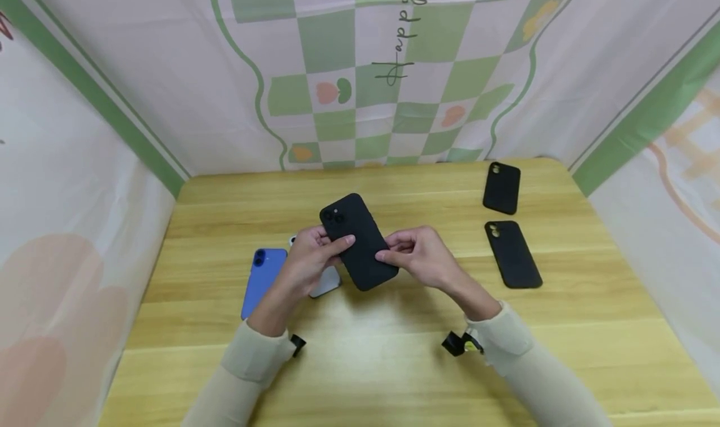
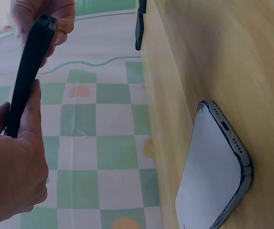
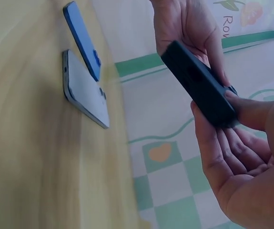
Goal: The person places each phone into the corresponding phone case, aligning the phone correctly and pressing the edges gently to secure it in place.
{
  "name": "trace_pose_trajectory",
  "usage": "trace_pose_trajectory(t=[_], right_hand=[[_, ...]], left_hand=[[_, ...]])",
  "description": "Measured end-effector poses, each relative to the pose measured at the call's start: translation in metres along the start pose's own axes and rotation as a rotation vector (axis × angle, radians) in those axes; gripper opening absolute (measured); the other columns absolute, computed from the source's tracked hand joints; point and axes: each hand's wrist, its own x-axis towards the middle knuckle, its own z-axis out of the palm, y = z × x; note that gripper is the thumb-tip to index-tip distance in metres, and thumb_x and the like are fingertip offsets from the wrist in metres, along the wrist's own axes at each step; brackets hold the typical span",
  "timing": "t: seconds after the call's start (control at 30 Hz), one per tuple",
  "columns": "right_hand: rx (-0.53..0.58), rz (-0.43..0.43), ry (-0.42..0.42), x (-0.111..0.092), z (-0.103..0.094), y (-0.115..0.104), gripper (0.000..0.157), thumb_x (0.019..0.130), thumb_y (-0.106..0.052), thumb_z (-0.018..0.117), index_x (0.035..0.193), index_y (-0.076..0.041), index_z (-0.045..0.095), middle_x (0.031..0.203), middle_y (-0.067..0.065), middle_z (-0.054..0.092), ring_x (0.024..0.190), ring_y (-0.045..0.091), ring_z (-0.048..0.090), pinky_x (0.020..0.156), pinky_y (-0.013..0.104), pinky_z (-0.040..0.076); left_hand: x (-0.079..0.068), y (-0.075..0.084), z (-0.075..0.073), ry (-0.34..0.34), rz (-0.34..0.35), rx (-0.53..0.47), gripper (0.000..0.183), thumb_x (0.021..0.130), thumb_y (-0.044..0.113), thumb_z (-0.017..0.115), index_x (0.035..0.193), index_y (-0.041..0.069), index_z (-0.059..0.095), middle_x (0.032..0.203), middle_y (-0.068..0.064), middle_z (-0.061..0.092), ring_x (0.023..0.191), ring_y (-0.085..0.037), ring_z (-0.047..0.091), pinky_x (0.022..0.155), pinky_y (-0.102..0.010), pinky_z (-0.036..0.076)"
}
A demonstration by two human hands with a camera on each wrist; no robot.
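Both hands hold a phone in a black case [image 1: 362, 246], raised above the table with its two-lens back facing up. My left hand [image 1: 309, 255] grips its left long edge, thumb on the back. At the lower right corner, my right hand [image 1: 422, 255] pinches it between thumb and fingers. The left wrist view shows the cased phone [image 2: 29, 71] edge-on between the hands. A cutout in the short edge of the cased phone [image 3: 198, 83] faces the right wrist camera. Under the left hand lies a white phone [image 1: 326, 282], partly hidden; it appears whole in the right wrist view.
A blue phone [image 1: 264, 277] rests left of the white one, partly behind the left forearm. Two black phone cases [image 1: 502, 188] [image 1: 513, 255] with camera cutouts lie on the right of the wooden table [image 1: 394, 364]. A printed curtain [image 1: 382, 120] hangs at its back edge.
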Motion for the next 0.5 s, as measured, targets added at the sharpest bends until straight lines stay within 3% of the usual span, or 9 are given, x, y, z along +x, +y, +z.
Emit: trace_pose_trajectory(t=[0.2, 0.5], right_hand=[[-0.137, -0.11, -0.078, -0.003, -0.011, -0.001, 0.012, 0.091, -0.013, 0.085, 0.096, -0.003, 0.082, 0.075, -0.001, 0.072, 0.062, 0.008, 0.058, 0.056, 0.021, 0.049], [-0.299, -0.18, -0.177, -0.007, -0.022, -0.006, 0.005, 0.092, -0.014, 0.085, 0.09, -0.011, 0.082, 0.066, -0.009, 0.067, 0.057, 0.007, 0.053, 0.051, 0.022, 0.041]], left_hand=[[-0.001, 0.002, -0.003, 0.021, 0.029, 0.031, 0.031, 0.097, -0.002, 0.073, 0.126, -0.01, 0.066, 0.109, -0.014, 0.077, 0.095, -0.019, 0.077, 0.084, -0.033, 0.065], [-0.001, -0.002, -0.003, -0.069, 0.034, 0.111, 0.029, 0.1, 0.003, 0.071, 0.125, -0.012, 0.069, 0.105, -0.011, 0.078, 0.09, -0.018, 0.077, 0.081, -0.031, 0.065]])
